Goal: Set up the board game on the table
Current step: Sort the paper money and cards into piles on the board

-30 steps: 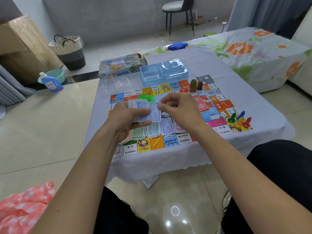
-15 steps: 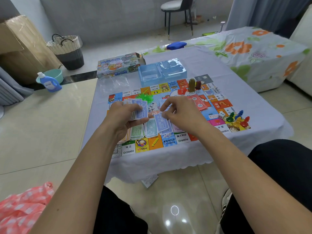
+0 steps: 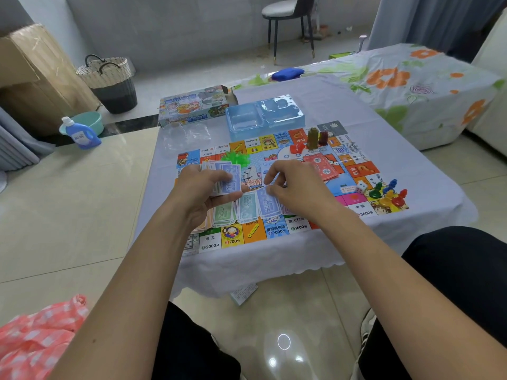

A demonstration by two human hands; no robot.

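Observation:
A colourful game board [image 3: 356, 171] lies on the low table's grey cloth [image 3: 343, 105]. My left hand [image 3: 203, 193] grips a stack of play-money notes [image 3: 223, 179] over the board's left half. My right hand [image 3: 293, 187] hovers with curled fingers, its fingertips on a purple note [image 3: 267, 205] that tops a pile. Sorted piles lie along the near edge: green notes [image 3: 223, 213], pale blue notes [image 3: 248, 207]. Red cards [image 3: 319, 165], green houses [image 3: 234, 156], tall building pieces [image 3: 312, 138], a die [image 3: 360, 185] and coloured pawns [image 3: 388, 194] rest on the board.
A blue plastic tray [image 3: 241, 120] and the game box [image 3: 192, 108] sit at the table's far side. A floral-covered surface [image 3: 411, 78] stands to the right. On the floor are a basket [image 3: 109, 80], a detergent bottle [image 3: 81, 133], and a chair [image 3: 288, 20] farther back.
My right hand carried a purple note from the stack down onto the purple pile. My left hand stayed put with the remaining stack.

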